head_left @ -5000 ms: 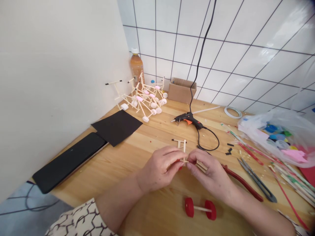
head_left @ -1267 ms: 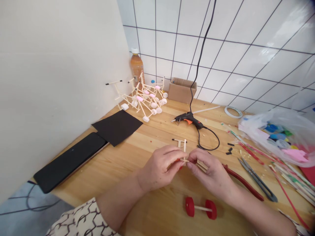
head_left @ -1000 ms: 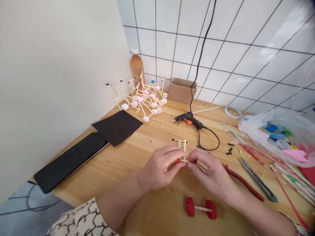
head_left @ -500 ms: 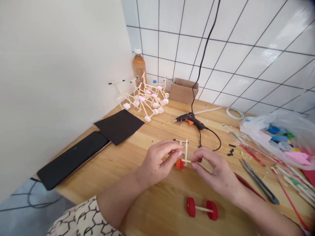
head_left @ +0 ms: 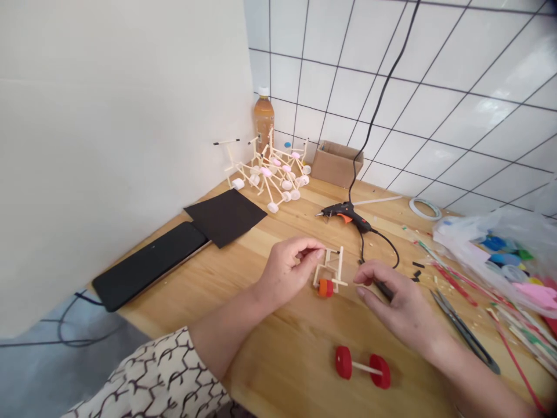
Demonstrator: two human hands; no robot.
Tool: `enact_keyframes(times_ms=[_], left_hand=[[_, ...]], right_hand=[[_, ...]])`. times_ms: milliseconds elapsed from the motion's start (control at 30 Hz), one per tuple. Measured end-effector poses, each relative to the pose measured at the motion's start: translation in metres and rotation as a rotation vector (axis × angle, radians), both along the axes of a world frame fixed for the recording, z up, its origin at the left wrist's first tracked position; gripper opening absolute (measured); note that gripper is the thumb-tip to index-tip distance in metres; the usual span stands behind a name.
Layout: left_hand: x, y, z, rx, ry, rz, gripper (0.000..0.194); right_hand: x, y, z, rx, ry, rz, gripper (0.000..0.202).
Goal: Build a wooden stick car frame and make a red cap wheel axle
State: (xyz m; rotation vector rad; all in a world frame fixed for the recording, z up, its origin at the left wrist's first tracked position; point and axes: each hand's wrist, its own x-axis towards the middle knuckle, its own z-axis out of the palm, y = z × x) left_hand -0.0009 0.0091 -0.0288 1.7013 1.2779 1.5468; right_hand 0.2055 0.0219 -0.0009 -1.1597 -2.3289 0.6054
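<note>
Head camera shows the left hand [head_left: 285, 271] with thumb and fingertips close together at the small stick frame [head_left: 340, 267], though whether they grip it cannot be told, while the right hand [head_left: 400, 305] is open just right of it, thumb and fingers apart. Orange and red caps [head_left: 323, 287] sit at the frame's near end; the glue gun [head_left: 348, 215] lies beyond, and two red wheels [head_left: 343, 363] joined by a stick [head_left: 366, 367] lie nearer the person on the wooden table [head_left: 287, 354].

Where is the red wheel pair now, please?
In the head view, the red wheel pair lies on the table, right of bottom centre, nearest the right hand.
</note>
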Motion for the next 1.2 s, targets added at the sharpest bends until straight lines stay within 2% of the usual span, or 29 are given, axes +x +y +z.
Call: enact_keyframes(times_ms=[300, 600, 1200], left_hand=[[0.000, 0.004, -0.005, -0.071, -0.075, -0.026, 0.009], [0.000, 0.008, -0.008, -0.227, -0.040, -0.042, 0.010], [0.004, 0.017, -0.013, -0.371, -0.047, -0.109, 0.016]], right_hand=[[0.002, 0.003, 0.003, 0.005, -0.043, -0.023, 0.006], [-0.001, -0.001, 0.011, -0.025, -0.056, -0.077, 0.011], [0.008, 0.002, 0.008, -0.017, -0.048, -0.052, 0.011]])
